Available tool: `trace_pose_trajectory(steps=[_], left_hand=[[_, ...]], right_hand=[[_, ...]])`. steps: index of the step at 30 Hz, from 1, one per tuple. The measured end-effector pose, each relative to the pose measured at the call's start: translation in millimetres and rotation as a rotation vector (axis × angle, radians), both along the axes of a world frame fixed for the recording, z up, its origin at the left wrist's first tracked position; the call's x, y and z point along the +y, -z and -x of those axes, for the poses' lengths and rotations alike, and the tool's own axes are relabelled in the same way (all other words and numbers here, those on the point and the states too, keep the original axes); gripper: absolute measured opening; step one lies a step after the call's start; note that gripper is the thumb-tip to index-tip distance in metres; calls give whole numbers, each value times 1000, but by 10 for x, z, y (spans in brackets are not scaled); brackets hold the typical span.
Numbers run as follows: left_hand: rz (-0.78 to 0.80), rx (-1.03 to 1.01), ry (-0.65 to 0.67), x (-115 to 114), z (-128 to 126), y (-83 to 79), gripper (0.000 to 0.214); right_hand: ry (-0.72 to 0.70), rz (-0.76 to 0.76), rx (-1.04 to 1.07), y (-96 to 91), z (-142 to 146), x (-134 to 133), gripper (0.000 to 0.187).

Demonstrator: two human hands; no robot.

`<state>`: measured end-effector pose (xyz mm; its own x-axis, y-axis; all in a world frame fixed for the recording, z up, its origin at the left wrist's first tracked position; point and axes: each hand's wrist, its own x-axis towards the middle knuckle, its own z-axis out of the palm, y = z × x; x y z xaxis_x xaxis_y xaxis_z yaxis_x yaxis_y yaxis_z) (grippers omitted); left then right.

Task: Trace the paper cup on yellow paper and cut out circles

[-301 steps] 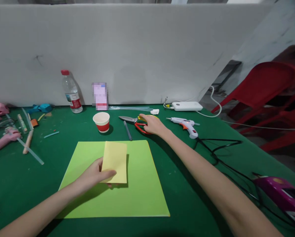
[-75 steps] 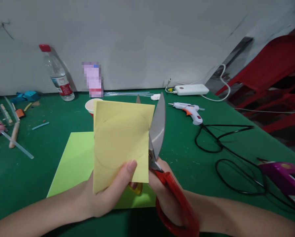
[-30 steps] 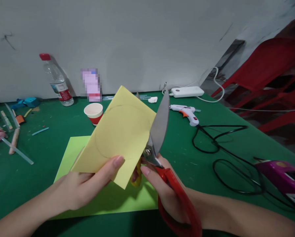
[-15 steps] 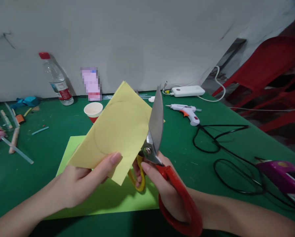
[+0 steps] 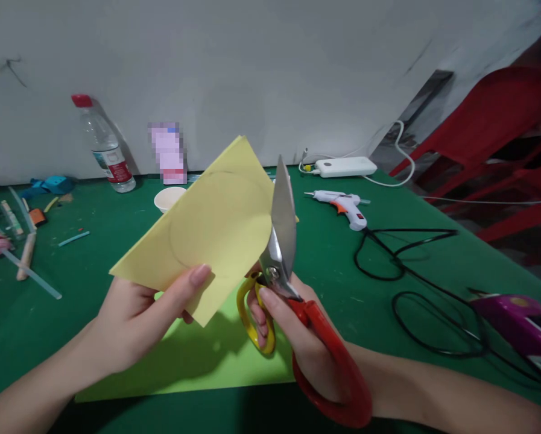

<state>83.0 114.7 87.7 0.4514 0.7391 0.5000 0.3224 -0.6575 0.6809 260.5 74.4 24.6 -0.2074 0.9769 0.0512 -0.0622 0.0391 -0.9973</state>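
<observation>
My left hand (image 5: 139, 322) pinches the lower left part of a folded yellow sheet of paper (image 5: 220, 223), thumb on top and fingers behind. A faint circle is drawn on its face. In my right hand (image 5: 301, 331) is a pair of scissors (image 5: 283, 241) with one red and one yellow handle. Its blades are apart and stand at the paper's right edge; one blade is hidden behind the sheet. Beneath both hands a light green sheet (image 5: 198, 367) lies flat on the green tabletop.
A paper cup (image 5: 169, 198), a water bottle (image 5: 110, 154) and a blurred-out pink screen (image 5: 168, 154) stand behind. To the right lie a white glue gun (image 5: 342, 204), a white power strip (image 5: 345, 167), black cable and a purple tool (image 5: 514, 325). Sticks and scraps lie left.
The yellow paper has turned and shifted slightly left and up with my left hand, covering more of the cup. The scissors have tilted a little left, and their yellow handle has swung.
</observation>
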Motion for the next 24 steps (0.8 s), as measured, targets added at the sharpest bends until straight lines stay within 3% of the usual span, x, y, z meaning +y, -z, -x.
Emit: trace_pose_trajectory(steps=[6,10,17,24], left_hand=[[-6,38,-9,5,33,-40,27],[26,37,0,15,89,-39,24],[133,73,89,18,132,-124,20],[354,127,59,70,205,-152,18]], right_hand=[[-21,10,-6,10,-30,3,18],[-84,-52,-125,-58,-62,11,13],[-76,-97,-193,-116,-54,11,13],[-103,-151,-189,-147,-33,56,23]])
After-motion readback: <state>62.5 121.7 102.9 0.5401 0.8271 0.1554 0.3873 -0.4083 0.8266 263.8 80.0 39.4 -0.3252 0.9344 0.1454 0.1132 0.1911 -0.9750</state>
